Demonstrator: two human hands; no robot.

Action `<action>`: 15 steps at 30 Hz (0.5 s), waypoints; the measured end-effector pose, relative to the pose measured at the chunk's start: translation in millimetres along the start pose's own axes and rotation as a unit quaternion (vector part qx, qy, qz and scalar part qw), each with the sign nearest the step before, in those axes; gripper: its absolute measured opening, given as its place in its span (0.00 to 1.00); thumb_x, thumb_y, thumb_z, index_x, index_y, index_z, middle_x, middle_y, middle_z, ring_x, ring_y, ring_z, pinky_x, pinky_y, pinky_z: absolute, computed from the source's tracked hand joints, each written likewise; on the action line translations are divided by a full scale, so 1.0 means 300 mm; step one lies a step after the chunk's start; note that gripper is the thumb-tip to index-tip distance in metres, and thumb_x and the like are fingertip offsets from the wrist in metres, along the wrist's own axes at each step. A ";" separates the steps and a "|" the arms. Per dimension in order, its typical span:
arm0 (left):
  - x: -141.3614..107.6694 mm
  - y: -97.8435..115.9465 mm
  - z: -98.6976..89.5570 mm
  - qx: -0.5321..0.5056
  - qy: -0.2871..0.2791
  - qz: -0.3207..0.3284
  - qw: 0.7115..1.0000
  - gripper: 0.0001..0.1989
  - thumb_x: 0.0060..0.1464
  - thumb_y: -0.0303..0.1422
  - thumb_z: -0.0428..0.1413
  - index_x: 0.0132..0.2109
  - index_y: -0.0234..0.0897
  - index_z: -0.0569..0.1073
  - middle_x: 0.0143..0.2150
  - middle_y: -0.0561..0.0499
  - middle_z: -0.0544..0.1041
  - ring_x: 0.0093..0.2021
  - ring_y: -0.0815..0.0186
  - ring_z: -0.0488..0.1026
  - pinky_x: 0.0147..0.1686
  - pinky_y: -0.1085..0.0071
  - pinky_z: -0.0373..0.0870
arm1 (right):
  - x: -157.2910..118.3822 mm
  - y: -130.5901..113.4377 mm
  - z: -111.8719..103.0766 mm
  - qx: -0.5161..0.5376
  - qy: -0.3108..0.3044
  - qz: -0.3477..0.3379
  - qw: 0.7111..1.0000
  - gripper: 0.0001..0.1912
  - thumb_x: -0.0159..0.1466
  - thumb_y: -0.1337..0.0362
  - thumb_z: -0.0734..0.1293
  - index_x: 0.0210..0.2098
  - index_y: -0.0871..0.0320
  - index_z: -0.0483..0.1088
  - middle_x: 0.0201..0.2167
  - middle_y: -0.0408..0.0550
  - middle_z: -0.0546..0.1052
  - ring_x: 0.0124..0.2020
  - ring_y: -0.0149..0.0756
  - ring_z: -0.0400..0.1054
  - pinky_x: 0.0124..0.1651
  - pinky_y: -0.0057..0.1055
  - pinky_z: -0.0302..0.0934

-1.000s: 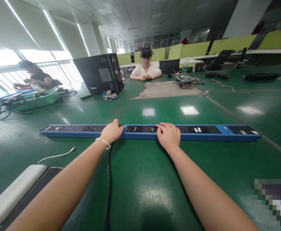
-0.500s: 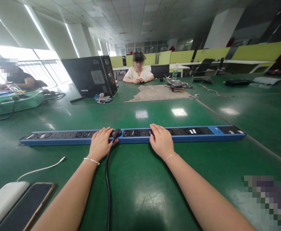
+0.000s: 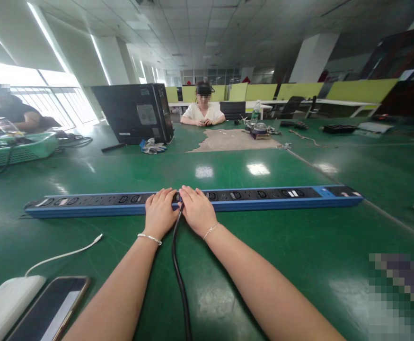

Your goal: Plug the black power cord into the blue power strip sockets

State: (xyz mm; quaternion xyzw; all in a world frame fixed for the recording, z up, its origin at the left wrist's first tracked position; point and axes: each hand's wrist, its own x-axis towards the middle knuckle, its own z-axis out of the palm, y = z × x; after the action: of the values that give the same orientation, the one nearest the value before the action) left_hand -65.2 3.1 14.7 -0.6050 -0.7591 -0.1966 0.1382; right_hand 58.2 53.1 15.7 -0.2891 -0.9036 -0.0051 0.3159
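Note:
A long blue power strip [image 3: 285, 204] with black sockets lies across the green table. My left hand [image 3: 160, 213] rests on its middle, fingers bent over the top, close to the cable's plug. Right beside it, my right hand [image 3: 197, 210] lies over the strip with its fingers together, covering most of the plug. A thick black cable [image 3: 179, 270] comes out between the two hands and runs down toward the near edge. How firmly either hand grips the plug or strip is hidden.
At the near left are a white power bank [image 3: 10, 303] with a short cable and a phone [image 3: 50, 308]. Behind stand a black computer case [image 3: 132, 113], gloves [image 3: 152, 146] and a green basket [image 3: 32, 148]. A person sits opposite, another at far left.
My right hand has moved left along the strip to the plug, beside my left hand. The left hand and the cable appear slightly further right, and the view has shifted a little.

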 end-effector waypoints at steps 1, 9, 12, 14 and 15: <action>0.000 0.001 0.001 -0.004 0.004 -0.001 1.000 0.20 0.55 0.35 0.47 0.54 0.41 0.67 0.58 0.48 0.69 0.60 0.58 0.62 0.58 0.57 0.52 | 0.000 0.001 0.003 -0.005 0.004 0.000 1.000 0.21 0.66 0.66 0.55 0.56 0.67 0.64 0.57 0.56 0.66 0.58 0.39 0.59 0.62 0.39 0.49; -0.003 -0.005 0.021 -0.021 0.029 -0.004 0.999 0.19 0.54 0.38 0.49 0.53 0.42 0.69 0.57 0.48 0.70 0.59 0.58 0.63 0.57 0.57 0.52 | -0.018 -0.016 0.020 -0.030 0.023 0.003 0.999 0.21 0.66 0.68 0.54 0.56 0.67 0.64 0.58 0.56 0.65 0.59 0.39 0.59 0.62 0.38 0.49; -0.005 -0.001 0.026 -0.024 0.031 0.002 0.999 0.19 0.56 0.38 0.46 0.53 0.41 0.69 0.57 0.47 0.70 0.58 0.58 0.63 0.58 0.55 0.51 | -0.006 -0.023 0.022 -0.033 0.016 0.031 0.999 0.21 0.66 0.68 0.54 0.55 0.68 0.65 0.58 0.56 0.66 0.58 0.39 0.60 0.62 0.37 0.50; -0.009 0.003 0.028 -0.026 0.037 0.005 0.999 0.19 0.56 0.37 0.46 0.53 0.40 0.69 0.57 0.46 0.70 0.58 0.57 0.63 0.58 0.55 0.50 | -0.004 -0.027 0.023 -0.032 0.016 0.040 0.999 0.21 0.66 0.68 0.54 0.55 0.68 0.65 0.58 0.56 0.66 0.58 0.39 0.60 0.62 0.37 0.50; -0.011 0.005 0.029 -0.027 0.040 0.005 0.999 0.19 0.56 0.37 0.46 0.53 0.40 0.69 0.57 0.46 0.70 0.58 0.57 0.63 0.58 0.55 0.50 | -0.006 -0.028 0.023 -0.030 0.016 0.039 0.999 0.21 0.66 0.68 0.54 0.56 0.68 0.64 0.58 0.56 0.65 0.58 0.39 0.59 0.62 0.37 0.50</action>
State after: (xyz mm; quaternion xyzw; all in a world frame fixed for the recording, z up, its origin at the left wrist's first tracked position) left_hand -62.6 4.7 5.8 -0.6042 -0.7441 -0.2402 0.1535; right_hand 50.9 46.7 10.6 -0.3332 -0.8859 -0.0246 0.3218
